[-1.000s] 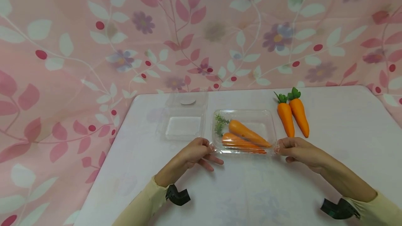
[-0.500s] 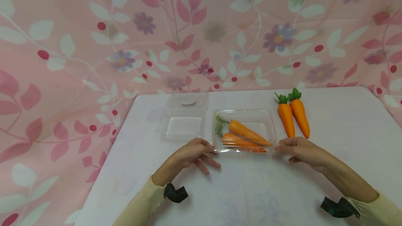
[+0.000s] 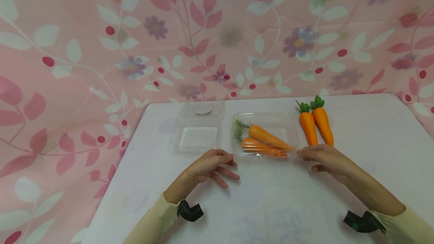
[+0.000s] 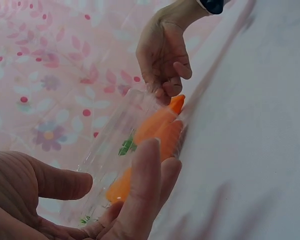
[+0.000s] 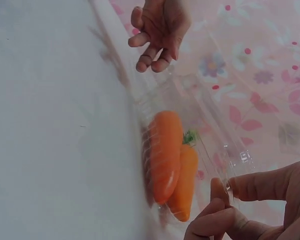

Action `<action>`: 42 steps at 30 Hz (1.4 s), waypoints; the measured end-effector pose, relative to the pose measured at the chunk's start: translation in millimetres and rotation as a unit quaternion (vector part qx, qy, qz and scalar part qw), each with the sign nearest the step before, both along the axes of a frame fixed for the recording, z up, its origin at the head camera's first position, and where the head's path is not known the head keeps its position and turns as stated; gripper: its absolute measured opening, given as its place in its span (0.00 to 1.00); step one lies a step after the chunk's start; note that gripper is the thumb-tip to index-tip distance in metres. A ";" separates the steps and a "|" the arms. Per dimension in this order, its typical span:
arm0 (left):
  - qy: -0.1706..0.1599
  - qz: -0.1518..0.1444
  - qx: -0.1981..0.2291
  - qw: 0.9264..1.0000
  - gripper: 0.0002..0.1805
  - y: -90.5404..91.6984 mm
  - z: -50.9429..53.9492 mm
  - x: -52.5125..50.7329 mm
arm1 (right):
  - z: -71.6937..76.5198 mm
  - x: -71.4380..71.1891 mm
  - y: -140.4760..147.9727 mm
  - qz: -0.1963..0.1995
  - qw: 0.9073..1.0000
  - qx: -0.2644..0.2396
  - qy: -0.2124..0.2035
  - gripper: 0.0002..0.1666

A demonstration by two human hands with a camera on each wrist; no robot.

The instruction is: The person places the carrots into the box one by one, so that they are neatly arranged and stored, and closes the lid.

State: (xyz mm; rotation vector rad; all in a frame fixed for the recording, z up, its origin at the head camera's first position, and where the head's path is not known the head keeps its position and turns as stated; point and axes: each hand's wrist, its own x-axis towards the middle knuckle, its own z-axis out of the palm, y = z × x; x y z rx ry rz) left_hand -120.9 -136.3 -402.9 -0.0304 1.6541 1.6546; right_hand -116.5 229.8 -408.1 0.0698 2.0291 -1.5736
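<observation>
A clear plastic box (image 3: 264, 115) in the middle of the table holds two orange carrots (image 3: 268, 135) with feathery green tops. At its near right corner my right hand (image 3: 325, 159) pinches the rim between thumb and forefinger, as the right wrist view also shows. My left hand (image 3: 211, 166) is off the near left corner, thumb and fingers apart with nothing between them. The left wrist view shows this hand's thumb (image 4: 65, 184) separate from the fingers. Beyond it the box appears tilted because of the camera angle.
A second clear container (image 3: 198, 138), its lid raised at the back, stands to the left. Two leafy-topped carrots (image 3: 307, 125) lie right of the box, just beyond my right hand. A floral curtain (image 3: 217, 37) hangs behind the white table (image 3: 271, 199).
The box with its carrots has shifted slightly away from me. My left hand has let go of its corner, while my right hand has moved a little forward with the box.
</observation>
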 end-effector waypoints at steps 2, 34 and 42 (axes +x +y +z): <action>0.000 0.002 0.000 1.000 0.21 0.3 0.3 0.4 | 0.9 -3.8 0.0 -0.005 1.000 -0.001 -0.002 0.23; 0.007 0.001 0.000 1.000 0.22 -4.3 -7.0 6.2 | 15.9 -94.5 -15.3 -0.074 0.992 -0.076 -0.076 0.17; 0.015 -0.010 -0.005 1.000 0.20 -4.3 -5.6 6.8 | 17.3 -98.9 -12.1 -0.115 0.977 -0.149 -0.100 0.12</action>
